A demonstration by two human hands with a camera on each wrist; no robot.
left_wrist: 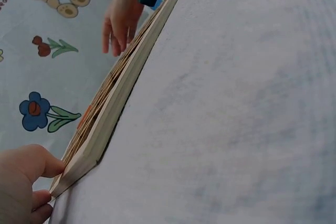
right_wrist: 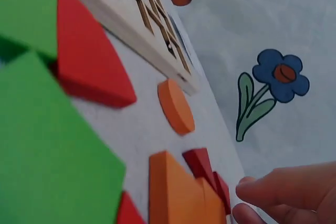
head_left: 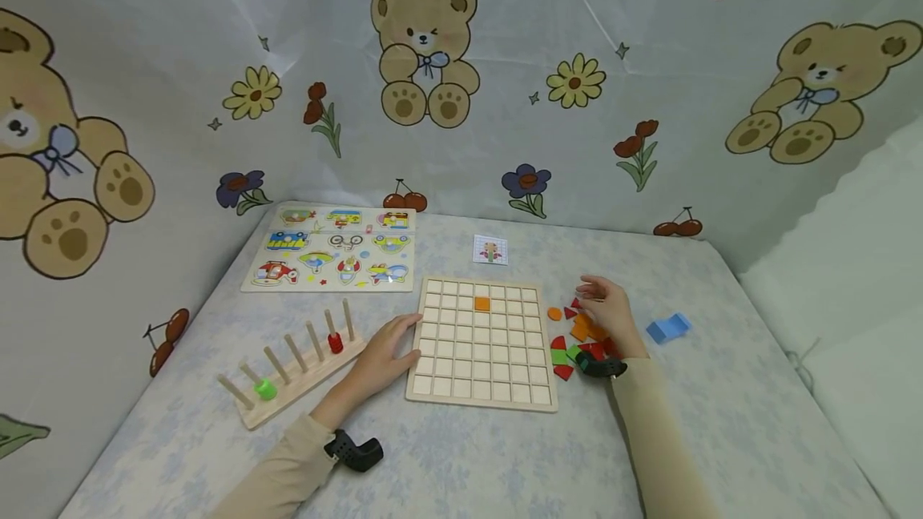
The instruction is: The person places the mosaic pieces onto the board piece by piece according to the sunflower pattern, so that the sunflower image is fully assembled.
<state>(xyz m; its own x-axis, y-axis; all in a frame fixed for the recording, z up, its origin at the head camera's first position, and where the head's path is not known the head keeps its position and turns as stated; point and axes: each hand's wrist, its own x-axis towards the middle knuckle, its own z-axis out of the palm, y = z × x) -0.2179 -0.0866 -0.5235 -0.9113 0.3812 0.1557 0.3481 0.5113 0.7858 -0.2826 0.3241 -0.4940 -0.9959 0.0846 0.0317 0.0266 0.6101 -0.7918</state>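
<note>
A wooden grid board (head_left: 497, 405) lies flat, with one orange square block (head_left: 481, 304) in a cell of its upper part. My left hand (head_left: 382, 355) rests against the board's left edge, fingertips touching the rim. To the right of the board, my right hand (head_left: 609, 311) hovers over a pile of coloured blocks, fingers loosely bent. In the right wrist view, its fingertips are close beside small red triangle blocks (right_wrist: 198, 162), and no block shows between them. Nearby lie an orange round block (right_wrist: 176, 107), orange blocks (head_left: 581, 331), a red curved block (right_wrist: 92, 51) and green blocks (right_wrist: 47, 145).
A peg rack (head_left: 288, 391) with one green and one red bead stands at left. Behind it lies a vehicle picture puzzle (head_left: 332, 263). A small pattern card (head_left: 490, 250) lies beyond the board, and a blue object (head_left: 668, 328) sits right of the right hand.
</note>
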